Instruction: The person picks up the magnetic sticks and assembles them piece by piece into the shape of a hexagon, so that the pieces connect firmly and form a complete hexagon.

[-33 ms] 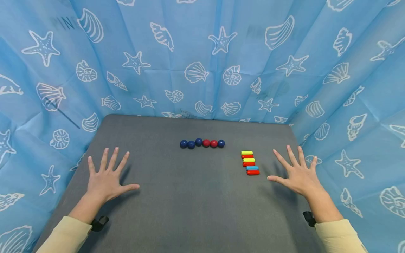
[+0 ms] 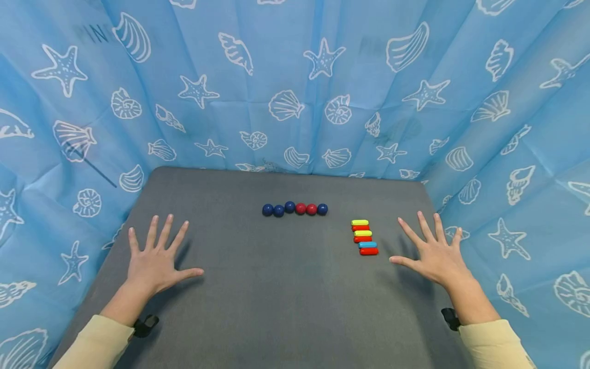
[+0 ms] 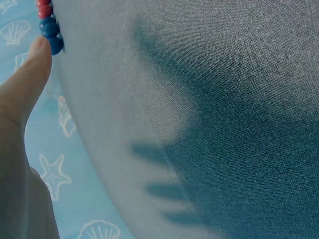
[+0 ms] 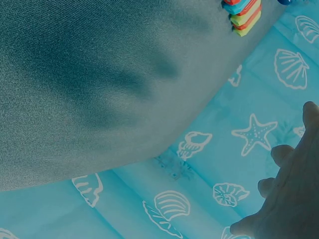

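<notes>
My left hand hovers over the left side of the grey table, fingers spread and straight, holding nothing. On the right side, my right hand is likewise spread, with its thumb pointing toward a column of short rods. These small rods in yellow, red and blue lie side by side. Farther back, shiny balls form a roughly straight row: several dark blue balls and two red balls. The left wrist view shows my thumb; dark fingers appear in the right wrist view.
A grey cloth-like surface covers the table. Around its back and sides hangs a blue curtain printed with white shells and starfish. Dark bands with small devices sit at the left wrist and the right wrist.
</notes>
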A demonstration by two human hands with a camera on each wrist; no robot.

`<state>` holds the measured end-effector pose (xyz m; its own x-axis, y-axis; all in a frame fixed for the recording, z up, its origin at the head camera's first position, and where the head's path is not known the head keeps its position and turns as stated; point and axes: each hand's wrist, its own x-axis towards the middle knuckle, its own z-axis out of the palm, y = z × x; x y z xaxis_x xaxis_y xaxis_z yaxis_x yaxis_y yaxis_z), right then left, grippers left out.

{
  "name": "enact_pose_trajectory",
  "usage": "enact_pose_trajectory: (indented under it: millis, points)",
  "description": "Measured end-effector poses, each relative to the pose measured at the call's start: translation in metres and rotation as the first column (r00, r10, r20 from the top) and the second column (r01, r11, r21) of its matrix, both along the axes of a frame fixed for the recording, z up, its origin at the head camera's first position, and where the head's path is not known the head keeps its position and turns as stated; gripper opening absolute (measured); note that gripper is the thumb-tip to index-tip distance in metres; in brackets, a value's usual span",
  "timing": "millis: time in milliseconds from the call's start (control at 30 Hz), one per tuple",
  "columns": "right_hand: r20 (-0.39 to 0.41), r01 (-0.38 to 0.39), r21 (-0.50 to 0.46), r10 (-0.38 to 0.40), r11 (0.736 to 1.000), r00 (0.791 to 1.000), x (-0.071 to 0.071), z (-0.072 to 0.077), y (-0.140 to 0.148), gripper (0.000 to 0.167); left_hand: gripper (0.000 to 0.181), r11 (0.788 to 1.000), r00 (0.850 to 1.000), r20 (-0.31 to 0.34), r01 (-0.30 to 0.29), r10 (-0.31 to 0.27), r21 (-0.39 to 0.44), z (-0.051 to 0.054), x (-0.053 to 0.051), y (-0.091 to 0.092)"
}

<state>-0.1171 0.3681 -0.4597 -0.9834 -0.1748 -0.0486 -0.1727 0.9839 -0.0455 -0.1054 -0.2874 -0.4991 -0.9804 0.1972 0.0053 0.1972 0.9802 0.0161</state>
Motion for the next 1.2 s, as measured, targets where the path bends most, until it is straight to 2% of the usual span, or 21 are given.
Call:
enact_pose_trajectory:
  millis: [367,500,667,767,933,1067,1200]
  points:
    - [-0.004,-0.003,-0.019,0.003,1.0,1.0,0.002,-0.003,-0.005,0.107,0.129,1.0,1.0,-0.013,0.007,-0.007,0.015,-0.005,-0.004,0.007]
    - [0.022,0.014,-0.044,-0.013,0.999,1.0,0.004,-0.005,-0.008,0.108,0.129,0.998,1.0,-0.019,0.022,-0.021,0.057,-0.008,-0.008,0.016]
    - [0.051,0.011,-0.106,-0.005,0.994,0.999,0.004,-0.007,-0.012,0.107,0.126,0.987,0.997,-0.031,0.08,-0.077,0.14,-0.012,-0.014,0.032]
    - [0.012,-0.028,-0.136,0.03,0.99,0.999,0.005,-0.009,-0.015,0.102,0.124,0.976,0.994,-0.035,0.111,-0.107,0.188,-0.017,-0.018,0.041]
    - [-0.086,-0.097,-0.16,0.084,0.982,0.993,0.007,-0.017,-0.021,0.095,0.122,0.962,0.992,-0.013,0.125,-0.125,0.241,-0.025,-0.024,0.057]
    - [-0.14,-0.116,-0.177,0.091,0.977,0.986,0.009,-0.021,-0.026,0.089,0.12,0.951,0.99,0.016,0.131,-0.141,0.279,-0.026,-0.026,0.071]
    - [-0.166,-0.115,-0.198,0.082,0.973,0.983,0.011,-0.025,-0.03,0.083,0.121,0.939,0.987,0.004,0.151,-0.16,0.31,-0.027,-0.03,0.084]
